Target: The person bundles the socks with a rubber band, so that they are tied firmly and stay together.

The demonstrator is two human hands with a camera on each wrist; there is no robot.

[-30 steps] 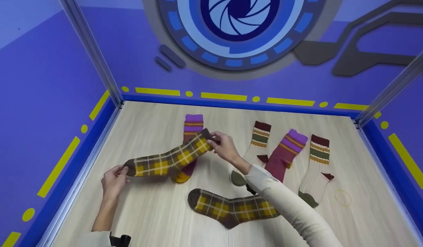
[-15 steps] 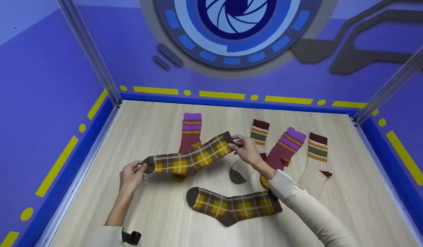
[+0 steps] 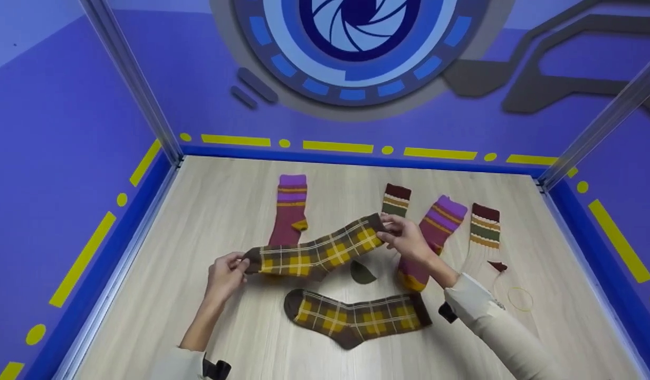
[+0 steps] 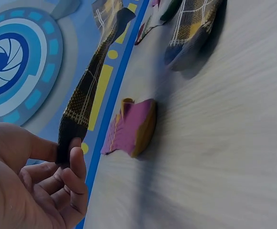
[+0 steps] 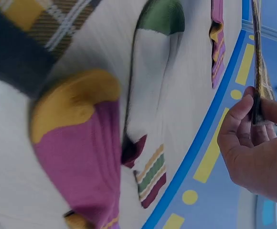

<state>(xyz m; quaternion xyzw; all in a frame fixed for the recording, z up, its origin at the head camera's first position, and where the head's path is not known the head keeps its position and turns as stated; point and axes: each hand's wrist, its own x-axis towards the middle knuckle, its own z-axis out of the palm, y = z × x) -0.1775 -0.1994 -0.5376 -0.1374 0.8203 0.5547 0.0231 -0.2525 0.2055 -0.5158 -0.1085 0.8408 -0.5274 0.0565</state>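
Observation:
A brown and yellow plaid sock [image 3: 319,253] is stretched in the air between both hands. My left hand [image 3: 226,277] pinches its dark toe, and my right hand [image 3: 409,241] pinches the dark cuff. In the left wrist view the left hand [image 4: 38,179] grips the toe between thumb and fingers; in the right wrist view the right hand [image 5: 258,143] holds the cuff edge. Below it on the table lies a matching plaid sock [image 3: 356,320], toe to the left. The held sock hides part of a purple and maroon sock [image 3: 290,211] and most of a striped cream sock [image 3: 396,198].
Right of centre lie a second purple and maroon sock [image 3: 442,219], partly behind the right hand, and a second striped cream sock [image 3: 485,232]. A thin yellow ring [image 3: 520,299] rests near them on the wooden table [image 3: 225,179]. Blue walls [image 3: 72,132] enclose the back and sides.
Both hands have moved to the right together, carrying the stretched plaid sock. It uncovers more of the left purple sock and passes over the left cream sock. The socks on the table stay put.

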